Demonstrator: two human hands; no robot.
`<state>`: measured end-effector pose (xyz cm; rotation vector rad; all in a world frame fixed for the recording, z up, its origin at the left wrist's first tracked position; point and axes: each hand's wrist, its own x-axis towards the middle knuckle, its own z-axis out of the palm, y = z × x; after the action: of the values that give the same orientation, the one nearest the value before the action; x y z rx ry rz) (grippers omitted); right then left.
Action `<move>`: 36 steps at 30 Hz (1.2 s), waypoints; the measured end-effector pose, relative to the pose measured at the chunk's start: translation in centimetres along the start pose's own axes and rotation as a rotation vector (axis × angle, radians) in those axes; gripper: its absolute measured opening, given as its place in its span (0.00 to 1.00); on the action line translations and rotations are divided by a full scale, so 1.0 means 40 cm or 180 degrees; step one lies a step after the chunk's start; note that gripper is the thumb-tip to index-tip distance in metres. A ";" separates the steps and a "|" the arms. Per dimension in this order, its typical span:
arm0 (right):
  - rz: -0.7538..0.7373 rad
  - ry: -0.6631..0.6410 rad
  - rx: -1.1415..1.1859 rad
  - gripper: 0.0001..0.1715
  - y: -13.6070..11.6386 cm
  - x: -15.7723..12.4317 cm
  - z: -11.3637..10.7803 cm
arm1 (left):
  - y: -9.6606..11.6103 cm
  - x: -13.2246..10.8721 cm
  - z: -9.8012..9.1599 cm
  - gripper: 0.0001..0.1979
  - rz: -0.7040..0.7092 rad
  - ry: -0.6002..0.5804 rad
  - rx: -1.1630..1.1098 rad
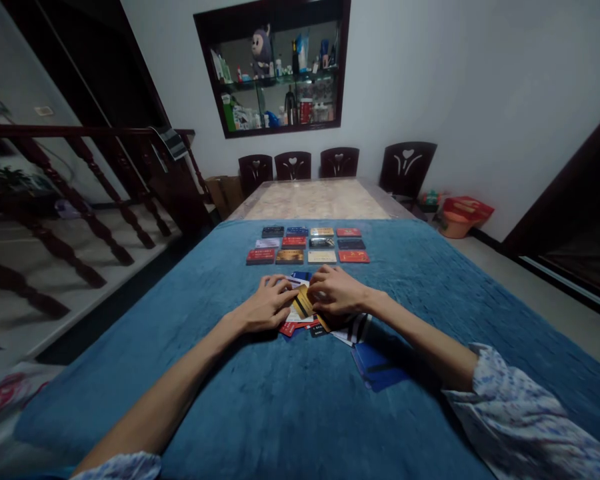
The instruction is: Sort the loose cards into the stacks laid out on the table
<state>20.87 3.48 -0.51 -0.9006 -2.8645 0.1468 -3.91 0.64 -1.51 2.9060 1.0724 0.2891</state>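
Note:
A gold card (303, 303) with a dark stripe lies tilted over a loose pile of mixed cards, between my two hands. My left hand (267, 305) rests on the pile's left side, fingers spread, fingertips reaching the gold card's left edge. Curled fingers of my right hand (336, 291) close on the card's right edge; the thumb's grip is partly hidden. Under them, a red card (289, 329), a black card (320, 331) and white striped cards (355, 330) stick out. Fanned blue cards (383, 367) lie below my right wrist.
Beyond my hands, small card stacks stand in three rows, among them a red stack (354, 256) and a cream stack (322, 257). A blue cloth (195, 293) covers the near table; bare marble tabletop (313, 199) shows behind. Chairs (340, 163) line the far end.

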 end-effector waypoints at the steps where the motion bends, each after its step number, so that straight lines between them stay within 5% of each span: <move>1: 0.0015 -0.0011 -0.0032 0.15 -0.006 0.000 -0.003 | 0.000 0.000 0.001 0.23 0.0012 0.0015 0.0006; 15: 0.0037 -0.0181 -0.0393 0.31 -0.054 -0.001 -0.014 | 0.016 -0.006 -0.011 0.11 0.0186 0.0038 -0.0340; 23: 0.0013 -0.0258 -0.0255 0.23 -0.051 -0.001 -0.025 | 0.006 -0.009 -0.005 0.20 0.0168 0.0078 -0.0294; 36: -0.0131 -0.0160 -0.0115 0.12 -0.045 -0.006 -0.038 | -0.003 -0.012 -0.011 0.12 0.0241 0.0083 -0.0475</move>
<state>20.32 1.95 1.20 -0.8556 -2.9391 0.1152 -4.41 0.42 -1.18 2.8208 0.9030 0.3926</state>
